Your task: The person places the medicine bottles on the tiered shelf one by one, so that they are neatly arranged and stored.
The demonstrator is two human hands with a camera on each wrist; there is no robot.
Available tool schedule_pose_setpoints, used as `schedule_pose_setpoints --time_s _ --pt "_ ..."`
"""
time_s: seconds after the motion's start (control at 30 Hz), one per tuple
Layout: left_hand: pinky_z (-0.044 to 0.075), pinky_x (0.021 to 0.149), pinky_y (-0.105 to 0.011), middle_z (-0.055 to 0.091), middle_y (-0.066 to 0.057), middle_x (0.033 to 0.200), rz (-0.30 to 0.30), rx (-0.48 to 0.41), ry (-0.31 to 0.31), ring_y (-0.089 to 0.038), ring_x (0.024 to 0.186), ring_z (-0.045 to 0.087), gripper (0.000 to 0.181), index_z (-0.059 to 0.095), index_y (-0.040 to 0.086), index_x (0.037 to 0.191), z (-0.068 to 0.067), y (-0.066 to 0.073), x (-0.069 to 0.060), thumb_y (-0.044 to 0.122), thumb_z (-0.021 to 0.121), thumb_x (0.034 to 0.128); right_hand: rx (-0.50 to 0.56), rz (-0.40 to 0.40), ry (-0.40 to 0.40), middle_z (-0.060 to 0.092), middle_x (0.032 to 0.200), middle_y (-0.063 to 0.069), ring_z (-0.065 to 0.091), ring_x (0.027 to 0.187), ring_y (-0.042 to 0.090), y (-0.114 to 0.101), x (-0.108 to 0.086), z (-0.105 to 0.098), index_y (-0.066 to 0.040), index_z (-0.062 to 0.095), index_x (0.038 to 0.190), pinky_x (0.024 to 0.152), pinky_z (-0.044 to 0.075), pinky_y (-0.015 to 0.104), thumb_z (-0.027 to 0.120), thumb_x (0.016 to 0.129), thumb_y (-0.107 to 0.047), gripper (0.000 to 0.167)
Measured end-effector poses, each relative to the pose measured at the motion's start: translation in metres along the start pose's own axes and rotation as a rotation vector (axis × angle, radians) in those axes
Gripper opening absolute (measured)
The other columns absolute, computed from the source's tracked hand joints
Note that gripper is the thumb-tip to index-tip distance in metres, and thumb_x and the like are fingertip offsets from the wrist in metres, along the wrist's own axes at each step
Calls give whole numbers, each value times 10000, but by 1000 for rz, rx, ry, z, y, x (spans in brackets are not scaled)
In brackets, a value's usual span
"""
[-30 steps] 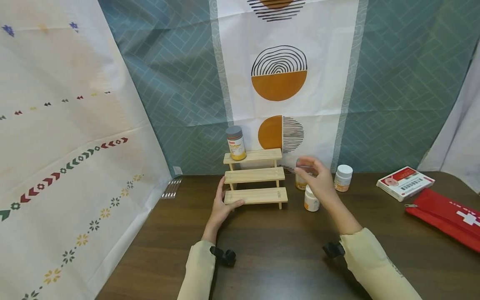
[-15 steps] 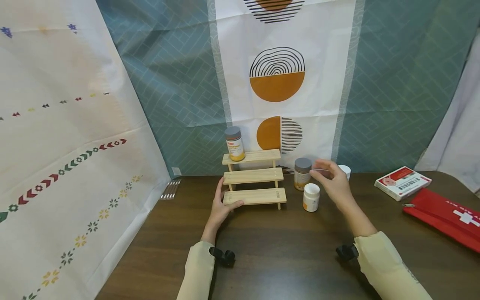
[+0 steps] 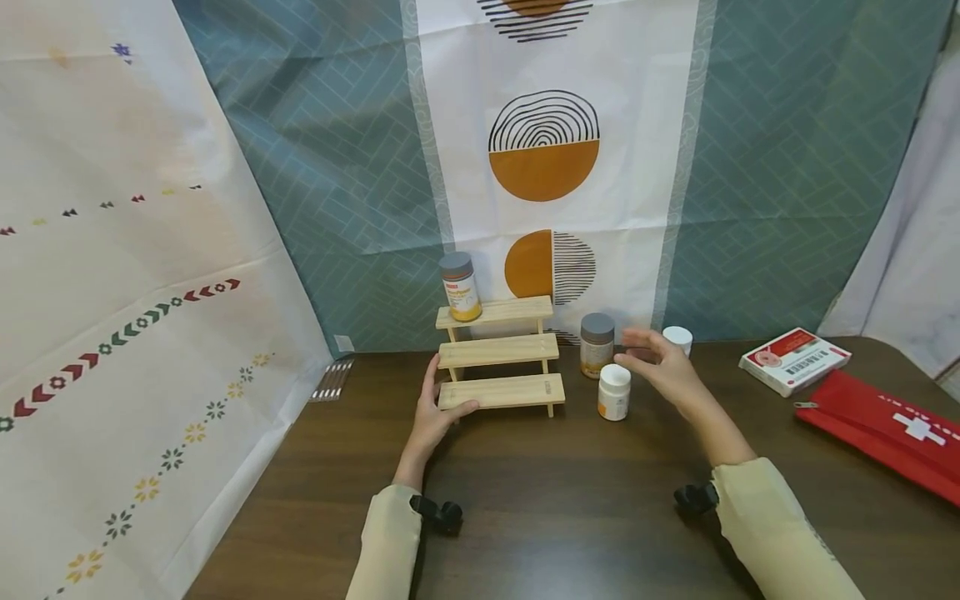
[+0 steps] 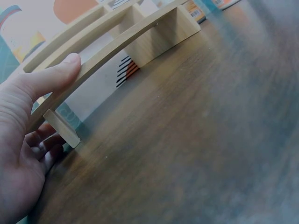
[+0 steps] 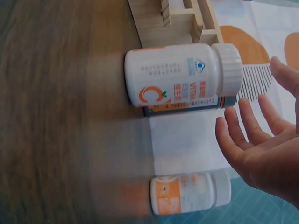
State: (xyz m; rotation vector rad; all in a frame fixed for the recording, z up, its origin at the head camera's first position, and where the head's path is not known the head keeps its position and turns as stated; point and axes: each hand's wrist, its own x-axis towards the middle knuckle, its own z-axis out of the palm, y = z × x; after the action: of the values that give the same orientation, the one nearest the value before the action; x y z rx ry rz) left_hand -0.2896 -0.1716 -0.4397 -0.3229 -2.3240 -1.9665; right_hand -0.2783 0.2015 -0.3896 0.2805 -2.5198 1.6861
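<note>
White plastic bottle with orange print (image 3: 614, 392) stands on the dark brown wooden bench (image 3: 570, 500), just left of and below my right grip (image 3: 671, 375); long axis upright. Right is nearer; left's beyond the rack. Right grip: fingers spread, loosely bent, holding nothing; can't tell if a fingertip touches. My left grip (image 3: 433, 412) pinches the bottom step of the pale wooden three-step rack (image 3: 517, 390) at its left end, thumb on top. Counts: two white bottles, the rear bottle (image 3: 677, 338) behind my right grip; two grey-lidded cylindrical jars, a top-step jar (image 3: 461, 292) and a bench jar (image 3: 597, 350); one rack; one red-and-white flat box (image 3: 795, 363); one red pouch with white cross (image 3: 862, 425).
</note>
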Motion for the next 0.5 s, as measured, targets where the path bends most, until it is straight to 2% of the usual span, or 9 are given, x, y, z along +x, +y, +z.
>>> schedule_pose_setpoints --time_s 0.07,0.13,0.23,0.3,0.5 --pt "470 596 -303 386 -321 1460 0 0 -3 -145 804 558 1047 84 180 1585 0 1 0 12 764 807 -4 1 -17 457 1434 281 475 1286 420 2 1 -1 8 391 1448 915 459 211 618 966 -210 576" --pt "469 596 -301 390 -321 1458 0 2 -3 -143 792 558 1048 85 190 1585 -1 2 -1 16 766 807 -7 5 -41 448 1443 283 467 1294 433 4 2 -1 15 384 1450 990 465 350 620 964 -210 585" --pt "469 596 -298 393 -318 1458 -4 8 2 -136 798 561 1049 93 215 1583 -2 2 -1 16 768 805 2 20 -83 435 1461 277 451 1313 440 8 3 -1 15 378 1454 1055 407 522 628 959 -227 605" --pt "469 592 -296 393 -316 1460 -4 8 2 -135 792 562 1051 93 226 1582 -2 1 -1 13 768 804 4 29 -107 434 1464 269 449 1317 435 11 4 0 10 381 1454 1066 392 540 634 955 -239 612" --pt "475 580 -302 382 -349 1447 14 -4 -17 -124 750 557 1051 68 147 1585 -2 -3 2 14 764 809 27 24 -157 442 1450 278 444 1309 432 15 3 -1 35 400 1431 1053 396 524 641 944 -193 589"
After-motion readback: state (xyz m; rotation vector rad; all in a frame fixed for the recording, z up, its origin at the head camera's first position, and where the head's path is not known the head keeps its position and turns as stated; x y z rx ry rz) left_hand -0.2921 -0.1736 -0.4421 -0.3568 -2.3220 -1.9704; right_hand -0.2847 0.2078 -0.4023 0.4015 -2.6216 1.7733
